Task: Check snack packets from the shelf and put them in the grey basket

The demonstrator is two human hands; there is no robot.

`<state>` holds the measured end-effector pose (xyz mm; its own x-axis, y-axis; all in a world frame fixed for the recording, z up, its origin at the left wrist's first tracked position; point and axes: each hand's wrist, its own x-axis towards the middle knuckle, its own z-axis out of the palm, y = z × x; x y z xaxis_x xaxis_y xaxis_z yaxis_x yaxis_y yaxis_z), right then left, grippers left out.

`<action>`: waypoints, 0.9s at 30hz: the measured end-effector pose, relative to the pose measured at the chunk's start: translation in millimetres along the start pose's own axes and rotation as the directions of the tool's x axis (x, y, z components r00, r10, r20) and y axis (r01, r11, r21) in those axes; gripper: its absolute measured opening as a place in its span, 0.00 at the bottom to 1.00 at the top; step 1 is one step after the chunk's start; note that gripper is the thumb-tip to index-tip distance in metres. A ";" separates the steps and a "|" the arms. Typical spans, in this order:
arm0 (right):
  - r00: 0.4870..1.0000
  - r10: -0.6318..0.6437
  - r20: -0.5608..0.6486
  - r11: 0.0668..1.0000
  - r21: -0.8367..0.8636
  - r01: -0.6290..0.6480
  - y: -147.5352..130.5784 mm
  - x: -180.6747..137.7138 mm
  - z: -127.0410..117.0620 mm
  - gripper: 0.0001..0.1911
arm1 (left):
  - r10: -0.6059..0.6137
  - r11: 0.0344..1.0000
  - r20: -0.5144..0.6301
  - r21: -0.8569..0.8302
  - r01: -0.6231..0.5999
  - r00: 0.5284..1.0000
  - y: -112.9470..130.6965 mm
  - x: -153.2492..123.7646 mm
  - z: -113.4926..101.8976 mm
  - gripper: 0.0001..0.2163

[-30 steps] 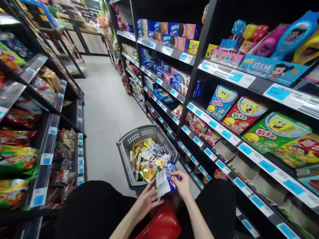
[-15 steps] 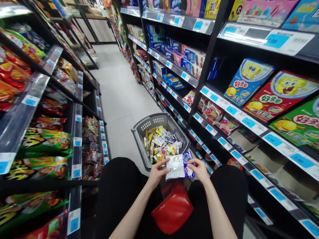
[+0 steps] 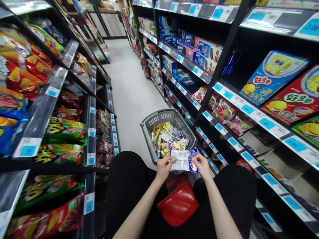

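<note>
Silver-and-blue, the packet (image 3: 182, 161) is clamped at one end by my left fingers (image 3: 167, 162) and at the other by my right fingers (image 3: 198, 160); just beyond it, the grey basket (image 3: 174, 120) holds a heap of small sachets (image 3: 169, 137), beside stocked shelves (image 3: 225, 56).

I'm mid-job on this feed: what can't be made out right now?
All in the head view:
- Held packet: its far face is turned away; its print is too small and blurred.
- Left hand and right hand: fingers behind the packet are hidden by it.
- Basket: floor covered by snack packets; part of its near end behind the held packet.
- Red box: cut off by the right edge.
</note>
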<state>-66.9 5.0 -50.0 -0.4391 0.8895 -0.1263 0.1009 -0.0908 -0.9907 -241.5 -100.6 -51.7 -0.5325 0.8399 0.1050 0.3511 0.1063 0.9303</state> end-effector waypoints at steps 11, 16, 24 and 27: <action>0.995 0.065 0.070 0.990 0.123 -0.073 -2.5 -0.5 0.5 0.14 | -0.146 0.984 0.033 -0.095 0.149 0.989 4.6 6.2 -8.8 0.12; 0.999 -0.036 -0.007 0.999 -0.013 0.036 -3.3 -4.3 2.0 0.13 | -0.281 0.929 0.043 -0.239 0.282 0.959 -1.1 5.3 0.6 0.14; 0.996 0.015 0.090 0.997 0.078 -0.022 -2.9 -2.5 2.1 0.12 | -0.410 0.725 0.058 -0.585 0.364 0.910 4.2 6.1 5.0 0.16; 0.991 0.061 0.122 0.976 0.199 -0.085 -4.0 -3.5 3.8 0.18 | -0.469 0.623 0.076 -0.677 0.391 0.880 5.5 8.7 1.3 0.27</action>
<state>-69.1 0.5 -45.8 -0.5380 0.8208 -0.1919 -0.0417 -0.2533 -0.9665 -243.1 -92.0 -46.1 -0.5743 0.7297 -0.3711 -0.5113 0.0343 0.8587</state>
